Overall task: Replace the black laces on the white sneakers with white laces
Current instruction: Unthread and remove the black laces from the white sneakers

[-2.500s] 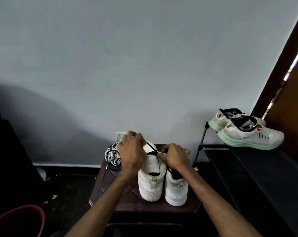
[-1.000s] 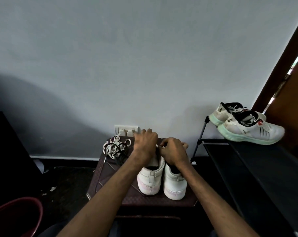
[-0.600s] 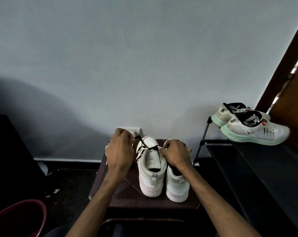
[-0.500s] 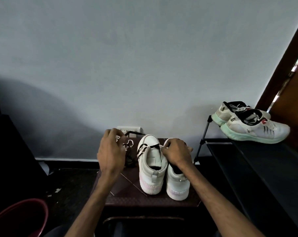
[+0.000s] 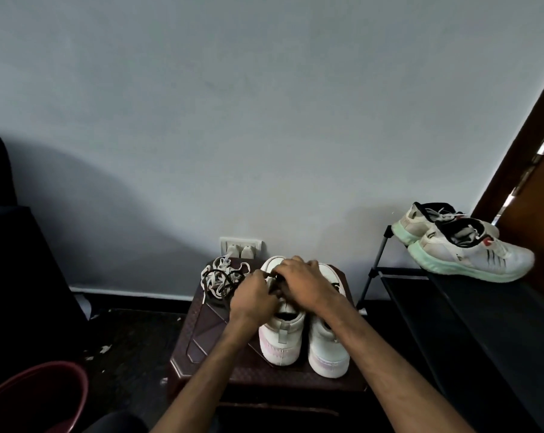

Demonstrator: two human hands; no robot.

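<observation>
Dark brown plastic stool (image 5: 202,339) against a grey wall (image 5: 264,120): your left hand (image 5: 253,300) pinches the black lace (image 5: 272,275) of the left white sneaker (image 5: 281,342). Your right hand (image 5: 305,284) curls over the lacing, and its grip is hidden.

Two sneakers (image 5: 281,339) stand side by side on a stool (image 5: 208,339); a heap of laces (image 5: 220,276) lies left of them. Another pair (image 5: 470,254) sits on a rack (image 5: 483,323) to the right.
</observation>
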